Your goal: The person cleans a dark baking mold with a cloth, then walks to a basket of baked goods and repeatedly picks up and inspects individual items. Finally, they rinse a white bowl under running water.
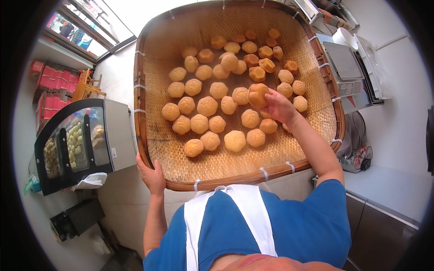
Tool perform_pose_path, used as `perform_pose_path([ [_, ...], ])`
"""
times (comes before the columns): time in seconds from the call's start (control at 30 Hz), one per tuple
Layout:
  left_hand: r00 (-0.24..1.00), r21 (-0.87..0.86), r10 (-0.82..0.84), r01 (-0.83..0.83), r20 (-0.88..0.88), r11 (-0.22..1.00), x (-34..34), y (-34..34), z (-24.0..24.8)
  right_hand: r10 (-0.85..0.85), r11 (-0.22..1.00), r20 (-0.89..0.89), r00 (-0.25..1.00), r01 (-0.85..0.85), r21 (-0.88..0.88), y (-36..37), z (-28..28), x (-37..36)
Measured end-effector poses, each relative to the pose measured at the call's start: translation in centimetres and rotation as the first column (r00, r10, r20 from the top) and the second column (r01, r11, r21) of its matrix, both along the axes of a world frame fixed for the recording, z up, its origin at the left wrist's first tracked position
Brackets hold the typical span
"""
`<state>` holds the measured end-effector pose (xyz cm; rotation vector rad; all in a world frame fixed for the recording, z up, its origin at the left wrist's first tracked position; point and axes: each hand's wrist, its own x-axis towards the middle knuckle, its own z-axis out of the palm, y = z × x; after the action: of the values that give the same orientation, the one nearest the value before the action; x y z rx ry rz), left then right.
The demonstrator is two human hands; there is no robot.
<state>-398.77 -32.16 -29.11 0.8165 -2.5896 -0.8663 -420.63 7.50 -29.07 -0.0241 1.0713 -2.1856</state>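
A big round woven bamboo tray [235, 174] fills the middle of the view and holds several golden round pastries. My left hand [151, 174] grips the tray's near left rim. My right hand [278, 106] reaches over the tray's right side and is closed on one browned pastry [257, 95], lifted slightly above the others. Pale pastries such as one near the front [235, 141] lie spread across the weave.
A glass-fronted display cabinet [74, 144] with food inside stands at the left. Red boxes [52, 86] are stacked beyond it. At the right, a counter [393, 189] carries a scale-like device [346, 63] and a small fan [357, 153].
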Motion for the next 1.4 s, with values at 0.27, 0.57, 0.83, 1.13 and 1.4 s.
perform_pose_path([
  [0.27, 1.0, 0.059, -0.017, 0.017, -0.006, 0.998, 0.1, -0.5, -0.4, 0.508, 0.322, -0.02, 0.861, -0.168, 0.932, 7.0, -0.8, 3.9],
  [0.57, 0.999, 0.059, -0.031, 0.033, -0.02, 0.998, 0.1, -0.1, -0.5, 0.826, -0.364, 0.31, 0.47, 0.026, 0.931, 5.8, 1.0, 8.9],
  [0.83, 0.999, -0.098, 0.022, -0.018, 0.036, 0.995, -0.1, -0.1, -0.6, 0.816, 0.067, -0.36, 0.453, 0.544, 0.836, 5.4, -4.5, 1.7],
  [1.13, 0.998, -0.465, 0.057, -0.054, -0.008, 0.883, 1.3, 7.1, 0.4, 0.951, -0.25, 0.153, 0.268, 0.38, 0.89, 7.5, -4.5, -3.5],
  [1.4, 0.985, -0.488, 0.16, -0.112, 0.057, 0.866, 1.6, 6.9, 0.4, 0.962, 0.052, -0.146, 0.232, 0.371, 0.927, 6.9, -6.5, -3.9],
])
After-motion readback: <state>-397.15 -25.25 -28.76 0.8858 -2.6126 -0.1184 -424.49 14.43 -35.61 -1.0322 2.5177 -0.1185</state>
